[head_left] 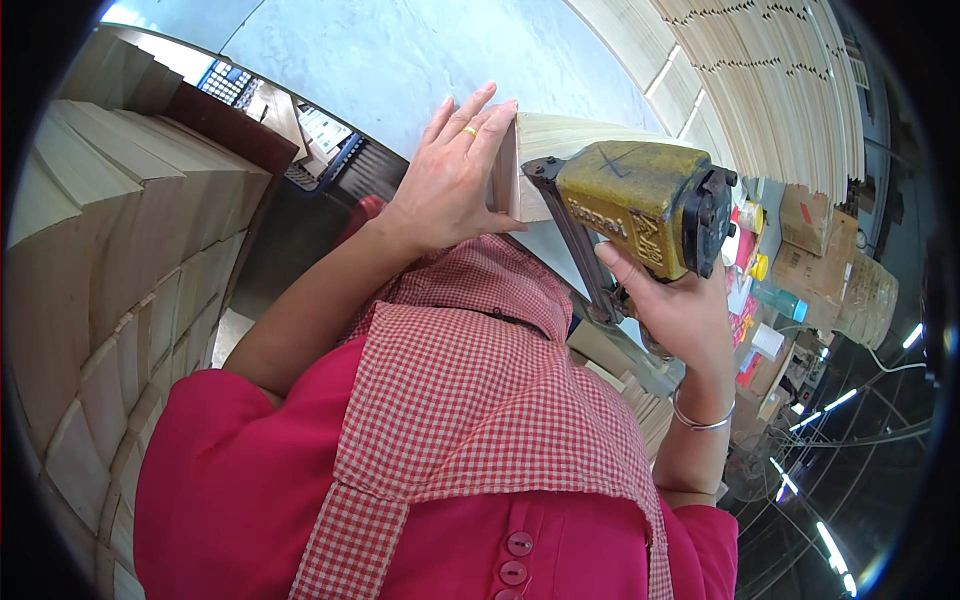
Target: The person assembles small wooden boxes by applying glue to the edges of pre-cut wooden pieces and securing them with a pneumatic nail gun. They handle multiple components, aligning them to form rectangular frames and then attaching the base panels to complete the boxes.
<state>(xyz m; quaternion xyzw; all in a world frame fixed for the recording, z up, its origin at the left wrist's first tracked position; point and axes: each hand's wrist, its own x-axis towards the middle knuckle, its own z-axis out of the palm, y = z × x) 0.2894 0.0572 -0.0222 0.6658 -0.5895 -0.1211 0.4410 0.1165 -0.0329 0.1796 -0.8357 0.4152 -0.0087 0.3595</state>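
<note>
My right hand (685,315) is wrapped round the handle of a worn yellow and black nail gun (620,195). The gun's nose rests at or close against the end of a pale wooden box or frame (565,130), near its corner. On that corner's left side my left hand (450,180) grips an upright end board, fingers over the upper part and thumb at the lower edge. The wooden piece sits on a grey-white tabletop (400,60). Part of it lies behind the gun, so its full shape is hidden.
Stacked wooden boards (150,220) rise on my left, and thin wooden slats (770,80) are piled at the far right. A calculator (226,82) lies beside a blue tray at left. Cardboard boxes (805,250) and a bottle (780,300) stand at right.
</note>
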